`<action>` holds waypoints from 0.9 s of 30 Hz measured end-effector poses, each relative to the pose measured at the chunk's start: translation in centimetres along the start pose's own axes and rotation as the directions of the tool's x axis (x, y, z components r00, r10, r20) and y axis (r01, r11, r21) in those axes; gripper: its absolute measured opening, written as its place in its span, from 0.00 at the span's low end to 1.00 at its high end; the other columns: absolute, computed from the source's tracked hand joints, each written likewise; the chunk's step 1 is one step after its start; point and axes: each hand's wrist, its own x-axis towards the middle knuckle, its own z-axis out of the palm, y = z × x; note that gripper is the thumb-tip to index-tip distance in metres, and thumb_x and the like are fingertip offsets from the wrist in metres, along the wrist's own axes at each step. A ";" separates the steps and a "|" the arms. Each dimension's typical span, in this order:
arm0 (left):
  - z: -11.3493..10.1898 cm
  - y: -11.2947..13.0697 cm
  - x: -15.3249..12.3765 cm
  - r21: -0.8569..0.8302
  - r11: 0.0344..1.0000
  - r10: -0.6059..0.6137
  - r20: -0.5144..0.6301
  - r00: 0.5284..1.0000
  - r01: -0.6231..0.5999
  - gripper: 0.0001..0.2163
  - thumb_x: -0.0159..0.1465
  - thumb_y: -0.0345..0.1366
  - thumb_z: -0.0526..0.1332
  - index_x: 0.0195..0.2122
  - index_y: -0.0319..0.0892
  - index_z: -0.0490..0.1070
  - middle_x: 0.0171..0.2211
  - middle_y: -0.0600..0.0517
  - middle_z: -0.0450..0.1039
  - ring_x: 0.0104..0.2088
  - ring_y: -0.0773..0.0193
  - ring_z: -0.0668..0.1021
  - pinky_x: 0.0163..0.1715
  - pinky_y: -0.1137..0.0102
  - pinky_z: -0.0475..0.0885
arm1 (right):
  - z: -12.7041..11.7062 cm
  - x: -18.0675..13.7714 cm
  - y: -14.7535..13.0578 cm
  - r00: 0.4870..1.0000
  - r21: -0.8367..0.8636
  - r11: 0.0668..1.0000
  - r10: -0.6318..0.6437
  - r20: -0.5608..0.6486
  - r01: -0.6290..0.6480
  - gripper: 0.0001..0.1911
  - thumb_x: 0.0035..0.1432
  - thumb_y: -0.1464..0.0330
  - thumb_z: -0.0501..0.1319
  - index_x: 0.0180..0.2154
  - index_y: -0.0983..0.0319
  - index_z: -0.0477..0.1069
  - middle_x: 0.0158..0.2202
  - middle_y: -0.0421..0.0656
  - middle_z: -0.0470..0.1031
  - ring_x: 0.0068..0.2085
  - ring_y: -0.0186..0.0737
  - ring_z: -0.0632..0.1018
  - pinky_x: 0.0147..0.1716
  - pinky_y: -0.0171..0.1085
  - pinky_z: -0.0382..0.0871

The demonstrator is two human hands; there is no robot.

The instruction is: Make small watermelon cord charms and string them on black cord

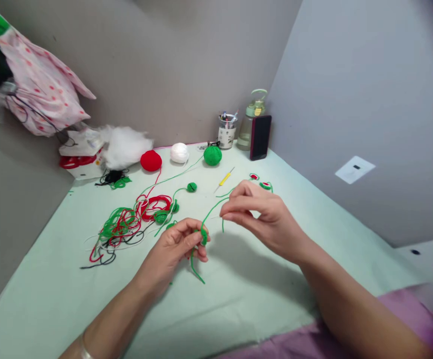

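Observation:
My left hand (pixel 181 242) pinches a small green crocheted piece (pixel 204 237) between thumb and fingers, and a green yarn tail hangs below it. Across from it, my right hand (pixel 259 212) is closed in a pinch on a thin needle (pixel 215 217), whose tip points toward the piece. Green yarn (pixel 212 205) arches from the piece up to the right fingers, with a short end dangling under them. Beyond the hands lies a yellow-handled crochet hook (pixel 224 178). Two small red-and-green crocheted pieces, one of them here (pixel 254 177), rest behind my right hand.
Left of my hands is a tangle of red, green, white and black yarn (pixel 121 224) beside small green crocheted balls (pixel 192 187). Red (pixel 151 160), white (pixel 179 153) and green (pixel 213 155) yarn balls line the back, near white stuffing (pixel 126 144), a pen cup (pixel 227 132), a bottle (pixel 244 132) and a phone (pixel 260 137).

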 end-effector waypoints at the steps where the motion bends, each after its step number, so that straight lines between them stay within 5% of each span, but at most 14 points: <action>1: 0.0 0.0 0.0 -0.001 1.000 0.004 0.005 1.000 -0.004 0.08 0.63 0.41 0.66 0.37 0.42 0.74 0.33 0.55 0.72 0.28 0.71 0.76 0.32 0.74 0.72 | 0.1 0.0 0.0 0.999 -0.053 0.998 -0.033 0.035 0.034 0.06 0.65 0.73 0.62 0.37 0.62 0.78 0.33 0.42 0.69 0.34 0.34 0.71 0.33 0.34 0.65; 10: 0.3 0.4 -0.3 -0.017 0.999 0.029 0.022 0.999 -0.028 0.07 0.64 0.40 0.65 0.36 0.42 0.74 0.33 0.54 0.70 0.30 0.69 0.74 0.33 0.74 0.73 | 0.7 -0.4 0.3 0.983 -0.263 0.957 -0.084 0.163 0.125 0.09 0.67 0.74 0.58 0.36 0.63 0.76 0.32 0.42 0.65 0.33 0.33 0.69 0.31 0.33 0.61; 23: 0.4 0.2 -0.2 -0.042 0.999 0.017 -0.016 1.000 -0.018 0.07 0.62 0.39 0.66 0.36 0.42 0.73 0.31 0.55 0.69 0.28 0.70 0.74 0.33 0.72 0.75 | 2.3 -0.6 0.6 0.985 -0.167 0.980 -0.080 0.153 0.105 0.08 0.67 0.74 0.58 0.37 0.65 0.76 0.31 0.42 0.67 0.33 0.34 0.70 0.31 0.32 0.62; 27: 0.6 0.1 -0.2 -0.073 0.997 -0.008 -0.044 0.999 0.004 0.08 0.60 0.40 0.68 0.36 0.41 0.74 0.29 0.56 0.69 0.27 0.70 0.74 0.32 0.72 0.76 | 2.8 -0.6 0.9 0.991 -0.144 0.990 0.009 0.136 0.011 0.06 0.66 0.72 0.61 0.36 0.64 0.75 0.31 0.40 0.67 0.32 0.32 0.70 0.30 0.31 0.61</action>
